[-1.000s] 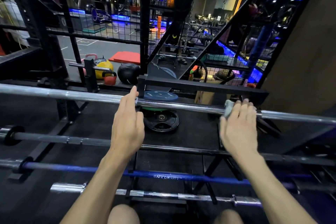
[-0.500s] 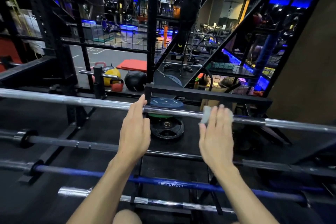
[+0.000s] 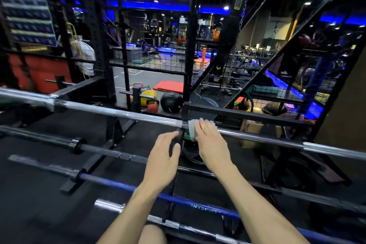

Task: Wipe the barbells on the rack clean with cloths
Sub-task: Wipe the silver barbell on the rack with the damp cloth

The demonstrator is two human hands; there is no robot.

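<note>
Because I want the dirt to come off, my right hand (image 3: 210,140) has its fingers laid over the white cloth (image 3: 191,129) and curled down on it, so the cloth hugs the top barbell (image 3: 122,114) and rubs it all the way round. The cloth sits on the shiny bar just right of the black rack post (image 3: 180,136), the upright piece that holds the bar up near its middle.

My left hand (image 3: 164,156) is just left of that post and a bit under the top barbell. Its fingers are spread and loose, and it holds nothing. I cannot tell if the fingertips touch the post. I think it waits there so it can steady the bar if it rolls.

The bars lie across the rack like steps, each in its own slot, so none can roll off and I can reach every one. Below the post and closer to me lie the grey barbell (image 3: 103,149), then the blue barbell (image 3: 178,201), then one more silver barbell (image 3: 158,220) nearest my knees.

I judge I am in the middle of wiping the top bar, and the lower three look like they are yet to be done. Far behind the post, on the floor, sit a yellow ball (image 3: 148,95), a red kettlebell (image 3: 152,106) and a black ball (image 3: 171,102)
</note>
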